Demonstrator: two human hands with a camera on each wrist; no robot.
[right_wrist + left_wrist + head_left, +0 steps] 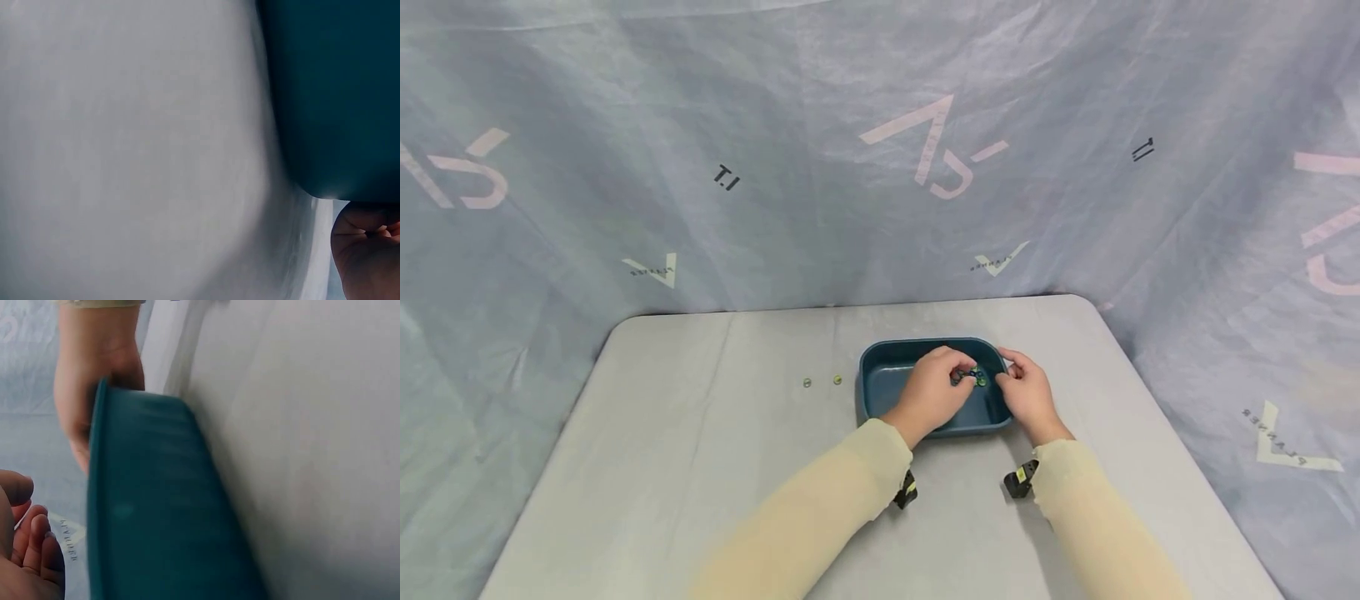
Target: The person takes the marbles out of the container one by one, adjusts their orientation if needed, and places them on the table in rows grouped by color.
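A dark teal rectangular tray (887, 379) stands on the table, and several small round green and dark pieces (981, 380) lie in its right part. My left hand (931, 390) is over the tray beside these pieces, its fingers loosely bent and the thumb apart from them. In the left wrist view the left hand (31, 550) shows above the rim, with nothing visible between its fingertips. My right hand (1028, 393) holds the tray's right end, with the thumb by the inner side and fingers at the far corner. The right wrist view shows that hand (369, 250) only partly.
Left of the tray, two small round greenish pieces, one nearer (837, 379) and one farther (807, 382), lie on the pale table (700, 467). Grey printed cloth (820, 208) hangs behind and beside the table. A black wrist camera (1021, 479) sits under the right sleeve.
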